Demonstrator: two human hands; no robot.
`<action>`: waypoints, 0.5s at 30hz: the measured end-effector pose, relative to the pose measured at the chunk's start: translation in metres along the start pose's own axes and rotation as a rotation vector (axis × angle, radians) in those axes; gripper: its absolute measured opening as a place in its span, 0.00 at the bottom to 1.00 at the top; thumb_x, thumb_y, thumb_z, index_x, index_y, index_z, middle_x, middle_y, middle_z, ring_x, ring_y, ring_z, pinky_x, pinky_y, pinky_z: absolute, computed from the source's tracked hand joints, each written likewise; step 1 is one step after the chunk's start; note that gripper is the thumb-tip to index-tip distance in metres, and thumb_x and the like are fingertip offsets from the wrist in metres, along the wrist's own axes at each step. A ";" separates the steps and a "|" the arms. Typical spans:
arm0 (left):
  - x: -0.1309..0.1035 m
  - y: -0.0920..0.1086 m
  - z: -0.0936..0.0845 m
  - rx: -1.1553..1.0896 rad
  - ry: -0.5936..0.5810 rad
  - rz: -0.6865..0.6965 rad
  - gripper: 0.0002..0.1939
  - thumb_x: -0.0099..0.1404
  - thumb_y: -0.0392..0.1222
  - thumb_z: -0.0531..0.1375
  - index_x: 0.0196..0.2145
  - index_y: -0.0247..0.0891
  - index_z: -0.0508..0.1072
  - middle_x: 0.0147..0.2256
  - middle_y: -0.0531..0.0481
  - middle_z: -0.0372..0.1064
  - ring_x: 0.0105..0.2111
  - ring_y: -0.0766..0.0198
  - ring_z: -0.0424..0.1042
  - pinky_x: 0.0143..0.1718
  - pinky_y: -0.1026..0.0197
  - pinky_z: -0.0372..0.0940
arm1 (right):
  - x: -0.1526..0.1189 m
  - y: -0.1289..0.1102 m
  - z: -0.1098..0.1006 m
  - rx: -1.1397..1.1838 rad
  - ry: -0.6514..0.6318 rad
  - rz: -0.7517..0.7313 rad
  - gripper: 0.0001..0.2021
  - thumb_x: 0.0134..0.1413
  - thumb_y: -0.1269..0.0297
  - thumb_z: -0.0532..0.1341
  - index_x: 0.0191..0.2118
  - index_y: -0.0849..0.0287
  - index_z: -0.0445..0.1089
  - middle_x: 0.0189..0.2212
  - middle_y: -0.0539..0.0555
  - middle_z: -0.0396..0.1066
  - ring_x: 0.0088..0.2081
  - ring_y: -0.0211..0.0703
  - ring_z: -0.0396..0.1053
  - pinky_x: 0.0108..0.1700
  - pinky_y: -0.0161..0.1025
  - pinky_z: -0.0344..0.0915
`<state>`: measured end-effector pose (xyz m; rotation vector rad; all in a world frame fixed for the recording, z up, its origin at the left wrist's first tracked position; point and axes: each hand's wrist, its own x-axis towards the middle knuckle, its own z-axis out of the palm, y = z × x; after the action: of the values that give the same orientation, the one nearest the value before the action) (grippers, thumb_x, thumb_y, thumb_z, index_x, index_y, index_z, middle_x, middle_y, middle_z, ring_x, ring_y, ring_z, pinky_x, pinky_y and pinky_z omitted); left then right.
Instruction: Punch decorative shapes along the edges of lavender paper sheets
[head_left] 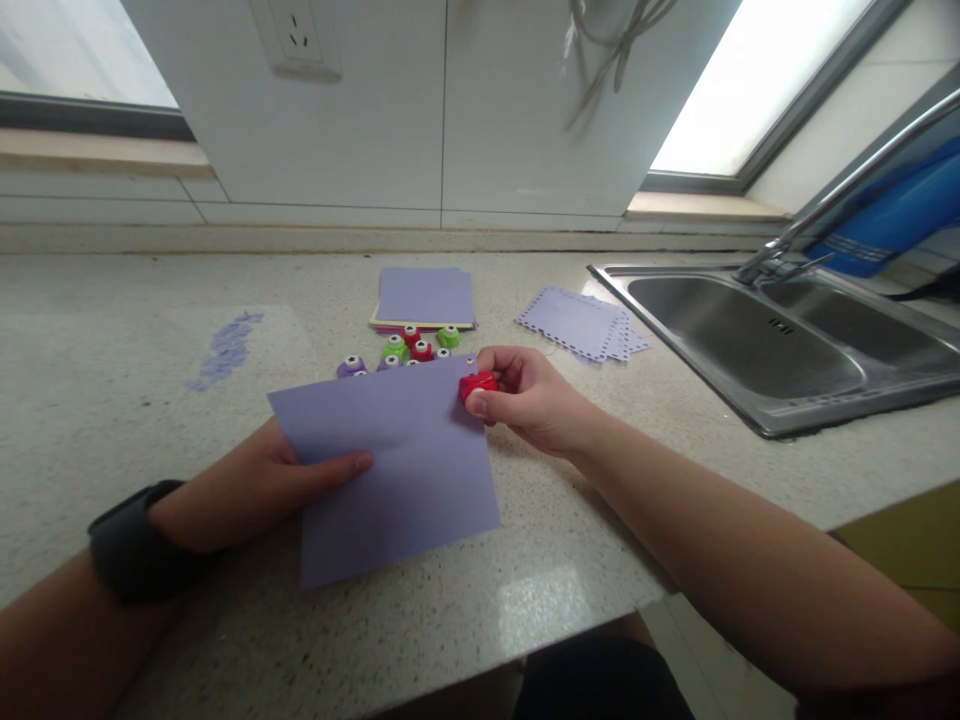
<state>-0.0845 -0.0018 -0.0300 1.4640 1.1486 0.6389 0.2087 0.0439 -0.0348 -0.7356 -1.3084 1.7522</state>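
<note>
My left hand (300,475) grips a purple sheet of paper (405,450), its thumb on top and its fingers hidden underneath. Between the thumb and fingers of my right hand (517,395) is a red craft punch (478,385), set on the sheet's right edge near the top corner. A small punched hole shows just above the punch. Behind the sheet stand several more small punches in green (394,347), red (422,350) and purple (351,366), partly covered by the paper.
A stack of coloured paper (426,295), purple on top, lies at the back. To its right are purple sheets with punched edges (574,320). Purple paper scraps (225,350) lie at the left. A steel sink (750,345) with a faucet (780,245) borders the right side.
</note>
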 end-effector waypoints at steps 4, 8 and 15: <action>0.000 -0.001 0.000 0.003 -0.005 -0.010 0.22 0.61 0.56 0.72 0.50 0.46 0.82 0.49 0.44 0.83 0.47 0.42 0.82 0.48 0.47 0.79 | 0.000 -0.003 -0.001 -0.031 0.015 -0.024 0.17 0.41 0.65 0.80 0.31 0.59 0.72 0.24 0.45 0.71 0.24 0.31 0.64 0.27 0.32 0.61; 0.001 -0.003 -0.001 -0.002 -0.004 -0.004 0.23 0.62 0.55 0.72 0.52 0.47 0.82 0.52 0.45 0.82 0.50 0.43 0.81 0.52 0.48 0.77 | -0.001 -0.005 -0.003 -0.040 0.018 -0.053 0.16 0.42 0.65 0.80 0.31 0.59 0.73 0.24 0.45 0.70 0.24 0.31 0.63 0.26 0.32 0.60; -0.002 -0.006 -0.002 -0.033 -0.003 -0.022 0.22 0.62 0.54 0.72 0.53 0.48 0.82 0.53 0.46 0.82 0.50 0.44 0.81 0.52 0.49 0.77 | -0.002 -0.007 -0.004 -0.045 0.051 -0.045 0.17 0.39 0.65 0.80 0.31 0.59 0.73 0.24 0.46 0.71 0.24 0.31 0.64 0.26 0.32 0.61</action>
<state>-0.0885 -0.0030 -0.0348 1.4228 1.1453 0.6377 0.2148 0.0445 -0.0297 -0.7657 -1.3244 1.6628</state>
